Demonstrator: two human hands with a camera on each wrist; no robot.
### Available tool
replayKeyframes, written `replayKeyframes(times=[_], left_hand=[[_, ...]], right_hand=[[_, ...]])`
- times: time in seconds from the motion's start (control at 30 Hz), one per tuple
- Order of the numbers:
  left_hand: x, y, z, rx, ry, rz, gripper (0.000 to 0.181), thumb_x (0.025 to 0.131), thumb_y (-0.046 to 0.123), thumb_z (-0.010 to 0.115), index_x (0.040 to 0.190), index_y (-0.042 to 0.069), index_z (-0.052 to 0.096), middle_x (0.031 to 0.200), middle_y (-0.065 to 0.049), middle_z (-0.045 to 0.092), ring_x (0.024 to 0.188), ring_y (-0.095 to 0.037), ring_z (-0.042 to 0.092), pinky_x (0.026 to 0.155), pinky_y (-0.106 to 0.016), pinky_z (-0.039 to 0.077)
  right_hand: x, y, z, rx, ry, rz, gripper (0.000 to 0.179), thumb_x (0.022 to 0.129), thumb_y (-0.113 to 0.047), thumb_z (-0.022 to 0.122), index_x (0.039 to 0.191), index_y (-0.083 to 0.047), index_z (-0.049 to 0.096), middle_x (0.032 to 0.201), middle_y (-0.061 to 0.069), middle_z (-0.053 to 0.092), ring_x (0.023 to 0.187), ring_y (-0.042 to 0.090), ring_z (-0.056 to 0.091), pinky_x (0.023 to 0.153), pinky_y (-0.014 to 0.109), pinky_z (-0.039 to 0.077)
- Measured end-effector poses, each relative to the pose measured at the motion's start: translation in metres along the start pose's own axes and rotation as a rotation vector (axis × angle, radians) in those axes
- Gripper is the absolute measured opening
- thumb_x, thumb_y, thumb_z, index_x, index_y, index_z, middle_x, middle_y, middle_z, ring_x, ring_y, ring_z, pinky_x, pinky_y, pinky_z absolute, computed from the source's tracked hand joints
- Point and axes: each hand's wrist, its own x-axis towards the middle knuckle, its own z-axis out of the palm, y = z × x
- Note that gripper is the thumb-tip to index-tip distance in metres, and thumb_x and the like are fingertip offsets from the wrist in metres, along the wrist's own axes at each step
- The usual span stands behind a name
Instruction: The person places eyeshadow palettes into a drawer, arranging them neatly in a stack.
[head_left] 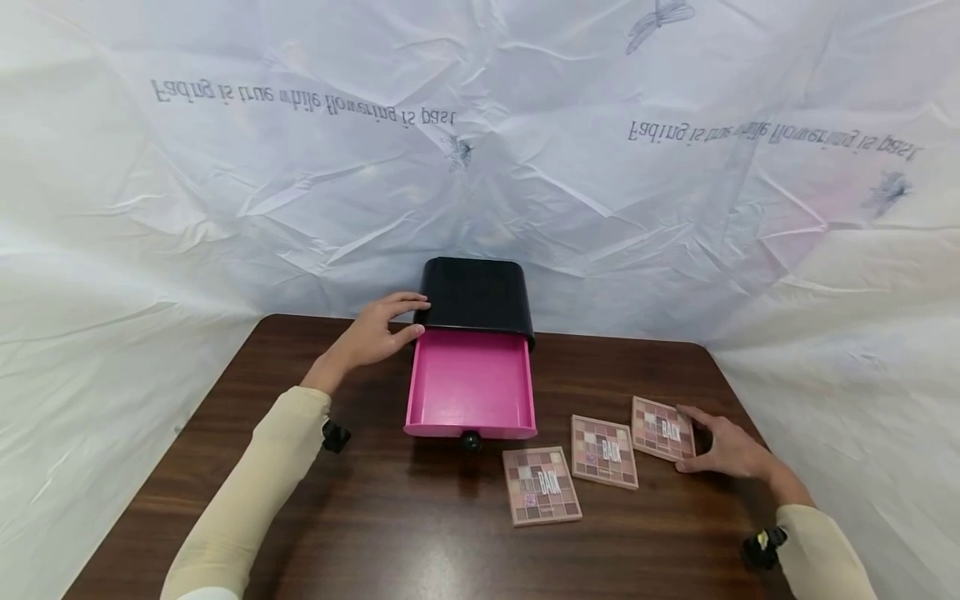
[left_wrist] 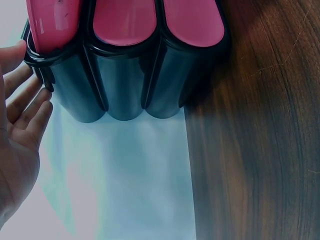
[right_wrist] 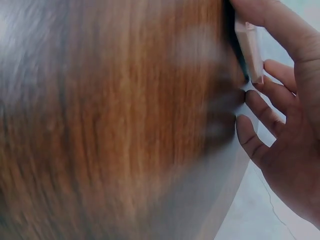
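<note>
A small black drawer cabinet point(head_left: 476, 292) stands at the back of the table, its pink top drawer point(head_left: 471, 383) pulled out with nothing inside. My left hand point(head_left: 378, 332) rests against the cabinet's left side near the top front, thumb and fingers extended; the left wrist view shows this hand point(left_wrist: 22, 115) beside the cabinet point(left_wrist: 120, 80). Far right, my right hand point(head_left: 723, 446) holds an eyeshadow palette point(head_left: 663, 428) by its right edge, between thumb and fingers. The right wrist view catches that palette point(right_wrist: 250, 50) edge-on. Two similar palettes point(head_left: 604, 451) point(head_left: 542, 487) lie flat, nearer the drawer.
The dark wooden table point(head_left: 360, 517) carries everything. White printed sheeting point(head_left: 480, 167) hangs closely behind it and down both sides. A black round knob point(head_left: 471, 442) sticks out from the drawer front, close to the nearest palette.
</note>
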Motion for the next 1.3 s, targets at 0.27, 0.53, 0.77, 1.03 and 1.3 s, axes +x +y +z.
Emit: replayKeyframes(times=[0.27, 0.53, 0.77, 1.03, 1.3], left_hand=[[-0.001, 0.001, -0.001, 0.004, -0.003, -0.013, 0.046, 0.102, 0.032, 0.066, 0.142, 0.009, 0.062, 0.149, -0.011, 0.053, 0.139, -0.033, 0.049, 0.113, -0.055, 0.040], [0.000, 0.003, -0.002, -0.010, -0.013, -0.034, 0.046, 0.102, 0.032, 0.065, 0.142, 0.010, 0.061, 0.150, -0.010, 0.052, 0.140, -0.032, 0.048, 0.113, -0.054, 0.039], [0.001, 0.003, -0.001, -0.005, -0.011, -0.027, 0.046, 0.101, 0.031, 0.066, 0.141, 0.009, 0.062, 0.149, -0.010, 0.053, 0.137, -0.032, 0.051, 0.113, -0.054, 0.040], [0.001, 0.003, -0.002, -0.015, -0.012, -0.027, 0.046, 0.101, 0.031, 0.066, 0.141, 0.009, 0.062, 0.148, -0.011, 0.054, 0.138, -0.032, 0.050, 0.113, -0.054, 0.039], [0.001, 0.003, -0.001, -0.019, 0.000, -0.017, 0.045, 0.101, 0.030, 0.067, 0.141, 0.009, 0.062, 0.148, -0.010, 0.054, 0.138, -0.032, 0.050, 0.113, -0.054, 0.040]], right_hand=[[-0.004, -0.003, 0.000, -0.033, 0.061, 0.041, 0.114, 0.073, -0.057, 0.088, 0.156, 0.000, 0.034, 0.149, 0.042, 0.036, 0.127, 0.065, 0.043, 0.089, 0.074, 0.045], [-0.008, -0.007, -0.011, -0.016, 0.124, 0.018, 0.113, 0.075, -0.052, 0.089, 0.159, -0.002, 0.031, 0.153, 0.041, 0.032, 0.127, 0.065, 0.043, 0.088, 0.073, 0.044], [-0.007, -0.021, -0.025, 0.006, 0.170, 0.003, 0.112, 0.076, -0.046, 0.089, 0.161, -0.006, 0.027, 0.156, 0.038, 0.031, 0.132, 0.062, 0.039, 0.093, 0.074, 0.042], [-0.003, -0.055, -0.036, -0.023, 0.249, -0.060, 0.113, 0.075, -0.047, 0.090, 0.163, -0.015, 0.027, 0.157, 0.032, 0.035, 0.131, 0.058, 0.044, 0.093, 0.072, 0.042], [0.006, -0.100, -0.044, -0.005, 0.346, -0.145, 0.114, 0.071, -0.046, 0.093, 0.162, -0.015, 0.032, 0.158, 0.026, 0.039, 0.136, 0.052, 0.044, 0.096, 0.067, 0.042]])
